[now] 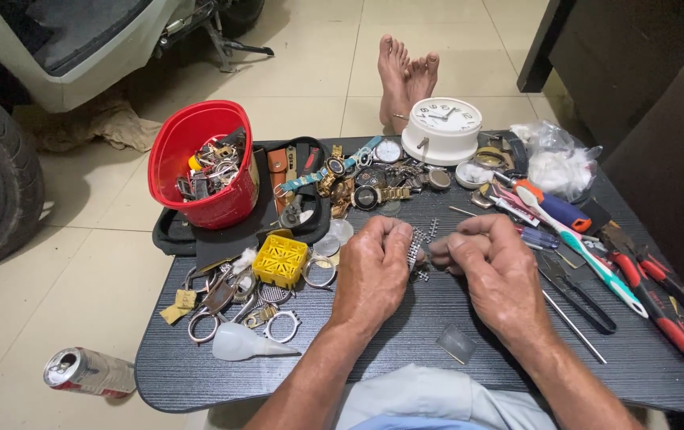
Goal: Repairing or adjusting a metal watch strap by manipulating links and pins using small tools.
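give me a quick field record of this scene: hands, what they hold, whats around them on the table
left hand: pinches a metal watch band
right hand: grips the band's other side
surface: dark table
left of hands: yellow grid box, metal rings, red bucket of parts
behind hands: watches, white clock
right of hands: pliers with red handles, toothbrush
floor: drink can

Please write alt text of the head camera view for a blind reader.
Two bare hands, left hand and right hand, pinch a metal watch bracelet above a dark table crowded with watches, a white clock, a red bucket and pliers.
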